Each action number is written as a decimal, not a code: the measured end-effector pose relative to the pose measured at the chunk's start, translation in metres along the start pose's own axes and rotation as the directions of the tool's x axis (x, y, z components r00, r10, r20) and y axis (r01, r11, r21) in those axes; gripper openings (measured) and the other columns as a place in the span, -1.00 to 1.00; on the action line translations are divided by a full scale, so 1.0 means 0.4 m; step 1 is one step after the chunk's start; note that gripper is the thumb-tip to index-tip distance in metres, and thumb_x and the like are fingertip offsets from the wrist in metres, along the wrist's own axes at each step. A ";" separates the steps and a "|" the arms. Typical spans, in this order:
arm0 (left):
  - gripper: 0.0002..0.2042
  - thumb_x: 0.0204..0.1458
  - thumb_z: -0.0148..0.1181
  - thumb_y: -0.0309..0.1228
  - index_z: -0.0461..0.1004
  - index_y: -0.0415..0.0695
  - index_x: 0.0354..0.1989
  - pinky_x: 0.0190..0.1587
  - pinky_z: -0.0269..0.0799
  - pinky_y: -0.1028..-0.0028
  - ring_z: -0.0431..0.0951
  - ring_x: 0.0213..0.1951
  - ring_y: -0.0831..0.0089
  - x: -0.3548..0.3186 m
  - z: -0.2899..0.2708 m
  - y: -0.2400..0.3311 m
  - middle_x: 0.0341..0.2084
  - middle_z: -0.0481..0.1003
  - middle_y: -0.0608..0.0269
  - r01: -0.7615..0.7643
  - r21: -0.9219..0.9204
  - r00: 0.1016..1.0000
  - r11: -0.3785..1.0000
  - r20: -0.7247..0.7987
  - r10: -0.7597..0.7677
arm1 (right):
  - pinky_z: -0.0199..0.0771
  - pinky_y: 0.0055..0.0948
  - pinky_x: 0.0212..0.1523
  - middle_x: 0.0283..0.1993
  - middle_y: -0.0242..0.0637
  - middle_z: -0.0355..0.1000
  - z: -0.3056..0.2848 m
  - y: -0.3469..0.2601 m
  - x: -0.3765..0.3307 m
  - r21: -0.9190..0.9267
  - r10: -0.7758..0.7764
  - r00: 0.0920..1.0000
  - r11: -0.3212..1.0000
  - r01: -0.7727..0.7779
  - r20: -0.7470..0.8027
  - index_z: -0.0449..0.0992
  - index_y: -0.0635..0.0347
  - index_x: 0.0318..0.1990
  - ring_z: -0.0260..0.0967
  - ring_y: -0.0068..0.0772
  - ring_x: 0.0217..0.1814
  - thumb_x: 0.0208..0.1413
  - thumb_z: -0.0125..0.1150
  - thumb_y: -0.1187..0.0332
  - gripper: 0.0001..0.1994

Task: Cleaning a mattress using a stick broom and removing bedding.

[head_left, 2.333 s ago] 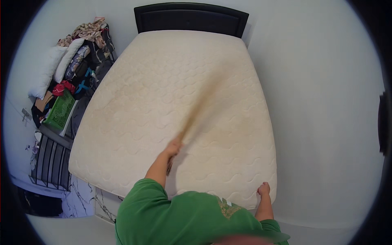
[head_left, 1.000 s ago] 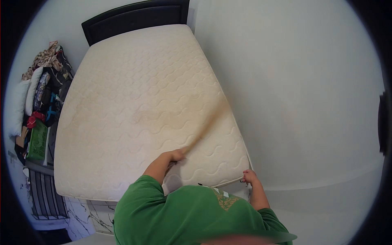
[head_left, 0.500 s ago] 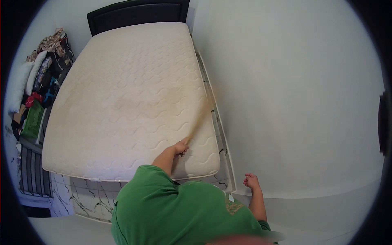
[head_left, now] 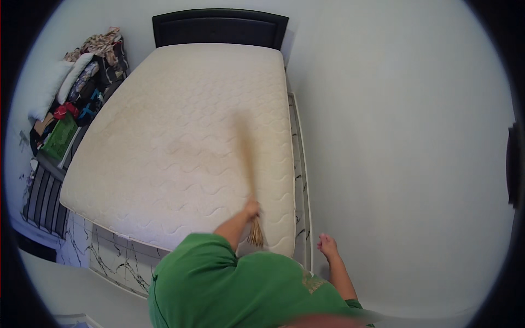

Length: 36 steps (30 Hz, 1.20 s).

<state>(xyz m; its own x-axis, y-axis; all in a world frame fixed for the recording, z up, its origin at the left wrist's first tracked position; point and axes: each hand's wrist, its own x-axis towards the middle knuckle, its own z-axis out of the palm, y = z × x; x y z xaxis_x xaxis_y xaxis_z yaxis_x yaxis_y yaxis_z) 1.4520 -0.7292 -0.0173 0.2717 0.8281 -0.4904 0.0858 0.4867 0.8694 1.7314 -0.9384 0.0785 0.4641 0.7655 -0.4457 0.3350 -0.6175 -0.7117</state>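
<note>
My left hand (head_left: pixel 252 208) is closed around a stick broom (head_left: pixel 248 158), a bundle of thin straw-coloured sticks. Its long end reaches away over the mattress and is smeared by motion; the butt ends fan out below my fist. Under it lies a bare cream quilted mattress (head_left: pixel 180 109) with faint yellowish stains. Whether the broom touches the mattress I cannot tell. Off the mattress's right side, near the wall, my right hand (head_left: pixel 328 246) hangs with loosely bent fingers and holds nothing.
A black headboard (head_left: pixel 219 30) stands at the far end. The mattress rests on a marble-patterned base (head_left: pixel 120 251). On the left are piled pillows (head_left: pixel 75 76), clothes and a green basket (head_left: pixel 60 136), with a dark striped panel (head_left: pixel 45 198) nearer. A white wall (head_left: pixel 404 136) rises on the right.
The broom has swung from the mattress's right edge leftward over the mattress, and its butt ends now show. My view has shifted, so the bed sits further right.
</note>
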 end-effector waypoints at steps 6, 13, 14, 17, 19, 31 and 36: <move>-0.81 -0.05 -0.07 -0.32 0.23 -0.13 -0.30 -0.50 0.26 0.56 0.30 -0.54 0.56 -0.164 0.154 0.286 -0.60 0.26 0.37 -0.299 -0.216 0.925 0.929 0.172 0.338 | 0.28 -0.50 -0.31 -0.20 -0.29 0.22 0.195 -0.480 0.080 0.294 -0.322 0.827 0.935 0.200 0.461 0.10 0.13 0.02 0.19 -0.50 -0.24 -0.03 -0.16 -0.07 -0.45; -0.65 0.01 -0.17 -0.18 0.19 -0.14 -0.11 -0.26 0.19 0.55 0.34 -0.32 0.53 -0.132 -0.171 0.240 -0.33 0.37 0.37 -0.064 -0.740 0.874 0.669 0.282 0.396 | 0.30 -0.27 -0.29 -0.25 -0.05 0.32 0.429 -0.723 0.087 -0.132 -0.561 0.523 0.591 0.796 0.642 0.10 0.19 -0.07 0.29 -0.03 -0.24 -0.03 -0.12 0.12 -0.58; -0.58 0.00 -0.18 -0.15 0.10 -0.16 -0.03 -0.14 0.12 0.49 0.25 -0.16 0.45 -0.172 -0.188 0.241 -0.19 0.28 0.27 -0.155 -0.691 0.927 0.706 0.145 0.345 | 0.30 -0.22 -0.31 -0.28 -0.02 0.33 0.453 -0.753 0.058 -0.221 -0.498 0.486 0.498 0.838 0.718 0.14 0.19 -0.13 0.30 -0.01 -0.27 -0.04 -0.12 0.18 -0.64; -0.24 -0.13 -0.12 0.08 -0.25 -0.10 0.15 0.13 -0.34 0.25 -0.29 0.18 0.21 -0.258 -0.276 0.134 0.13 -0.20 0.01 -0.341 0.226 0.925 0.912 -0.092 0.369 | 0.31 -0.16 -0.34 -0.31 -0.04 0.34 0.533 -0.747 0.030 -0.278 -0.435 0.363 0.248 0.928 0.824 0.21 0.18 -0.24 0.32 -0.04 -0.32 -0.06 -0.15 0.28 -0.75; -0.15 -0.23 -0.09 0.16 -0.28 -0.07 0.15 0.12 -0.44 0.17 -0.41 0.17 0.13 -0.318 -0.278 0.055 0.13 -0.31 -0.03 -0.088 0.647 0.986 0.757 -0.052 0.158 | 0.31 -0.15 -0.36 -0.30 -0.10 0.35 0.566 -0.692 0.096 -0.172 -0.477 0.163 0.025 0.985 0.864 0.25 0.18 -0.28 0.34 -0.11 -0.33 -0.06 -0.18 0.32 -0.80; -0.02 -0.42 0.06 0.20 -0.33 0.07 0.16 0.03 -0.60 -0.08 -0.52 0.16 0.01 -0.351 -0.248 -0.013 0.14 -0.46 0.00 0.200 0.914 0.979 0.353 -0.200 -0.036 | 0.27 -0.13 -0.34 -0.36 0.06 0.33 0.537 -0.666 0.360 -0.305 -0.510 0.543 0.479 0.823 0.667 0.29 0.24 -0.33 0.30 -0.01 -0.27 -0.01 -0.24 0.20 -0.72; -0.02 -0.38 0.07 0.15 -0.27 -0.14 0.15 0.11 -0.45 0.06 -0.43 0.17 0.01 -0.396 -0.180 -0.082 0.14 -0.37 -0.04 0.327 0.802 0.921 0.500 -0.388 0.019 | 0.29 -0.22 -0.25 -0.32 -0.10 0.37 0.386 -0.653 0.549 -0.212 -0.176 0.180 -0.180 0.961 0.968 0.35 0.22 -0.27 0.34 -0.19 -0.27 -0.02 -0.25 0.24 -0.70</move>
<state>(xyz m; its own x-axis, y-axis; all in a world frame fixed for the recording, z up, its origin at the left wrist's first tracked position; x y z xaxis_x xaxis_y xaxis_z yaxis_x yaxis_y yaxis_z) 1.3371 -0.8563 0.0272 -0.1199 0.8802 -0.4591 0.9006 0.2910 0.3227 1.6193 -0.5813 0.0827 -0.7690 0.4218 -0.4802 0.5589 0.8084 -0.1849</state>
